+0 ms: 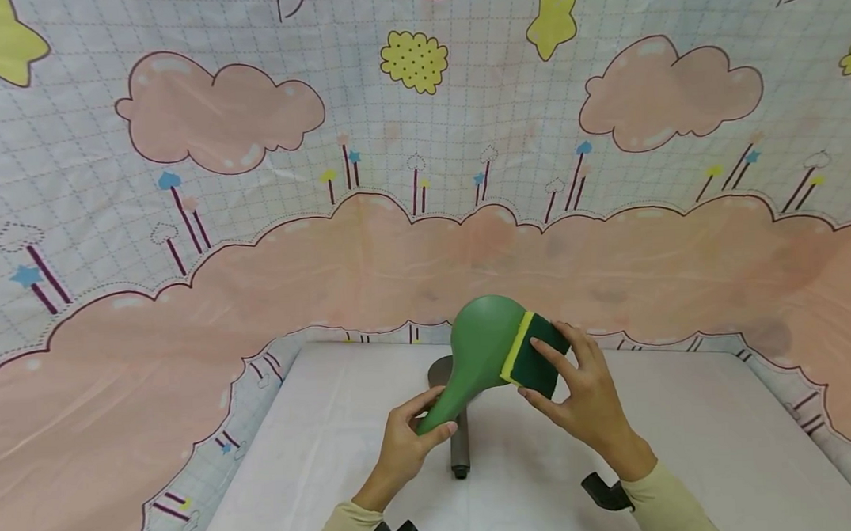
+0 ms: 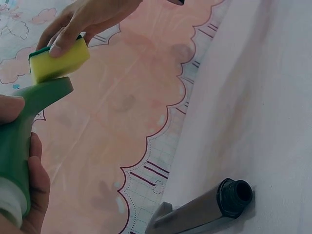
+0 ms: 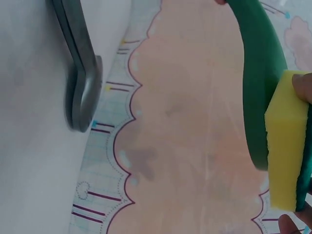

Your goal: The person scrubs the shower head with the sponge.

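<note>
Left grip (image 1: pixel 413 439) clasped the green shower head (image 1: pixel 479 346) by its narrow end above the worktop (image 1: pixel 318 428), right grip (image 1: pixel 591 397) pinching a sponge (image 1: pixel 540 357) against its four-o'clock side! Too hard a push risked twisting it free onto the grey shower head (image 1: pixel 459 446) at six o'clock.

Smooth green shower head with broad round head and tapering handle (image 1: pixel 482 346): held aslant, round end uppermost, handle running down to the left hand (image 1: pixel 405 445), gripped near its end; whitish collar at the handle's tip in left wrist view. Block-shaped sponge, yellow foam backed with a dark green scouring layer (image 1: pixel 539 362): tilted, pinched in the right hand (image 1: pixel 594 397), yellow side touching the round head, green layer facing away.
</note>
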The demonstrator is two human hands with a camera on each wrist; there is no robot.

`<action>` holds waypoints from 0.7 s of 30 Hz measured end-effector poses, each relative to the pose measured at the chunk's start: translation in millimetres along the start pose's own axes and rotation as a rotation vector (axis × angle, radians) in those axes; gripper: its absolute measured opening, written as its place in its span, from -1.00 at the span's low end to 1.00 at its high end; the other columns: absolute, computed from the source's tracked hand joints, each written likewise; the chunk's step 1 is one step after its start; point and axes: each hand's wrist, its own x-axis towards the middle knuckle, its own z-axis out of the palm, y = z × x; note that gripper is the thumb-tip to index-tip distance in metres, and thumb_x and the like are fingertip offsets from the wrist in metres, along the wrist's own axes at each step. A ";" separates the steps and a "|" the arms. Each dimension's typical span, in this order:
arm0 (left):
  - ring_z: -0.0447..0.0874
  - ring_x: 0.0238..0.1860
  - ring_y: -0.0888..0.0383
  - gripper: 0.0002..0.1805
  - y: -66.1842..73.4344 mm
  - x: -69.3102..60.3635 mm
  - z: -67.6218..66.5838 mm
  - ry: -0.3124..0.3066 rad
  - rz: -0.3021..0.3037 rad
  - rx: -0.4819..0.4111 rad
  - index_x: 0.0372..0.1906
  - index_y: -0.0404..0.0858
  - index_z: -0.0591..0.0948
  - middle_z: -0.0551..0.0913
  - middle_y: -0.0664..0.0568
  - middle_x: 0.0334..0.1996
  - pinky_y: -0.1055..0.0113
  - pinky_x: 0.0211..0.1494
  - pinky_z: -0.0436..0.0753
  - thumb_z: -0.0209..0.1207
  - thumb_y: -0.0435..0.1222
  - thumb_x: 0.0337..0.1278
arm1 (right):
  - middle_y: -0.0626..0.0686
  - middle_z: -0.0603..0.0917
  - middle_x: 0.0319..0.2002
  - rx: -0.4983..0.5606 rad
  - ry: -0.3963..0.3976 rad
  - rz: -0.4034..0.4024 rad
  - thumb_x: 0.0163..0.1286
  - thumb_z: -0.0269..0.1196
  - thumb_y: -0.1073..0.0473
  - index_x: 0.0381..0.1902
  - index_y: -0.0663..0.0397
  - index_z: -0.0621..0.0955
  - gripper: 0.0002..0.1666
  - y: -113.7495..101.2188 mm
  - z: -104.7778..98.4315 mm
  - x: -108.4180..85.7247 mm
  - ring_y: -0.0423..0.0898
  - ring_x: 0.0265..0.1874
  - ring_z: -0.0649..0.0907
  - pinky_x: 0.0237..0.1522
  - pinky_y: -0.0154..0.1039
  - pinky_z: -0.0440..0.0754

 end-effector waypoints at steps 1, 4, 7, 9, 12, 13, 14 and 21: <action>0.64 -0.20 0.26 -0.39 -0.4 0.1 0.3 0.002 -0.002 0.006 0.26 -0.38 0.51 0.59 -0.33 0.00 0.45 -0.18 0.67 0.37 -0.40 0.03 | 0.33 0.39 0.32 -0.001 -0.002 -0.007 0.25 0.06 -0.54 0.25 -0.03 0.55 -0.11 -1.7 0.6 -0.5 0.29 0.28 0.38 0.16 0.34 0.47; 0.63 -0.18 0.23 -0.41 -1.9 0.9 2.1 0.016 -0.004 0.021 0.22 -0.35 0.53 0.60 -0.30 0.00 0.44 -0.16 0.67 0.39 -0.39 0.01 | 0.32 0.41 0.31 0.002 -0.003 -0.038 0.25 0.07 -0.53 0.25 -0.06 0.56 -0.13 -6.7 3.6 -2.5 0.27 0.26 0.40 0.13 0.31 0.50; 0.62 -0.17 0.22 -0.45 -2.6 2.2 4.4 0.031 -0.009 0.028 0.17 -0.32 0.56 0.61 -0.27 -0.02 0.43 -0.16 0.67 0.41 -0.39 -0.01 | 0.32 0.42 0.30 0.003 -0.001 -0.078 0.26 0.10 -0.51 0.23 -0.06 0.57 -0.16 -11.2 6.0 -4.1 0.25 0.24 0.41 0.11 0.29 0.50; 0.61 -0.18 0.22 -0.47 -2.5 2.8 5.9 0.043 -0.013 0.030 0.14 -0.31 0.58 0.62 -0.25 -0.05 0.42 -0.16 0.67 0.42 -0.40 -0.02 | 0.32 0.42 0.30 0.001 0.001 -0.100 0.26 0.10 -0.50 0.22 -0.06 0.58 -0.18 -13.2 7.0 -4.6 0.25 0.24 0.41 0.11 0.29 0.49; 0.61 -0.20 0.23 -0.50 -1.6 3.2 7.4 0.061 -0.023 0.032 0.10 -0.30 0.60 0.63 -0.23 -0.09 0.42 -0.17 0.66 0.43 -0.40 -0.04 | 0.31 0.42 0.31 -0.009 0.004 -0.117 0.26 0.10 -0.50 0.21 -0.06 0.59 -0.19 -14.4 7.2 -4.0 0.24 0.24 0.41 0.11 0.28 0.50; 0.61 -0.20 0.22 -0.50 -1.2 3.3 7.7 0.066 -0.026 0.036 0.09 -0.29 0.61 0.64 -0.22 -0.10 0.42 -0.17 0.65 0.43 -0.41 -0.05 | 0.31 0.42 0.30 -0.008 0.008 -0.120 0.26 0.10 -0.49 0.20 -0.06 0.59 -0.19 -14.4 6.9 -3.6 0.25 0.24 0.42 0.10 0.29 0.49; 0.61 -0.21 0.22 -0.50 -0.7 3.3 7.8 0.069 -0.029 0.035 0.08 -0.29 0.61 0.64 -0.21 -0.10 0.42 -0.17 0.65 0.43 -0.41 -0.06 | 0.31 0.43 0.30 -0.010 0.009 -0.119 0.27 0.10 -0.50 0.20 -0.06 0.60 -0.19 -14.2 6.3 -2.9 0.25 0.23 0.42 0.10 0.29 0.49; 0.63 -0.23 0.21 -0.49 0.1 2.1 6.1 0.052 -0.030 0.050 0.08 -0.30 0.60 0.63 -0.22 -0.09 0.43 -0.18 0.65 0.44 -0.42 -0.08 | 0.33 0.43 0.28 -0.029 0.010 -0.075 0.26 0.06 -0.53 0.20 -0.02 0.59 -0.14 -9.3 -0.4 2.6 0.28 0.22 0.43 0.13 0.30 0.49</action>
